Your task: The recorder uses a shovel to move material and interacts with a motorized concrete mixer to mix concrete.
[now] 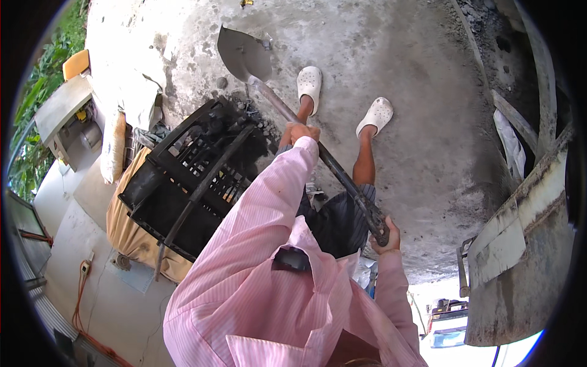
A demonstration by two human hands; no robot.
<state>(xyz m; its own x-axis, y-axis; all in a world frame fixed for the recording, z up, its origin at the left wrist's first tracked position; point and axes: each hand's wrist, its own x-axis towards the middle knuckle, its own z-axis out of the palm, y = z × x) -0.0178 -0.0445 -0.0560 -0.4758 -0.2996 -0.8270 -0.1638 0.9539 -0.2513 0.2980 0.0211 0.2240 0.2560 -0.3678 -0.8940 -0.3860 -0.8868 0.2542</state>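
Note:
A long-handled shovel (333, 164) slants across in front of me, its wide grey blade at the upper left just above the concrete floor or on it; I cannot tell which. My left hand (301, 132) is wrapped round the shaft about midway. Lower right, my right hand (390, 237) grips the dark end of the handle. No load shows on the blade. Left of the shaft stands a black slatted crate (165, 205), tilted in view, with a dark bar lying across it. Black lumps and dust (244, 110) lie round its far end, near the shovel's neck.
My feet in white clogs (309, 82) stand on the concrete floor (428, 153), right of the blade. Tan cloth (131, 226) lies beside the crate. Old boards and a stained panel (513, 244) line the right side. An orange cord (79, 306) runs at the lower left.

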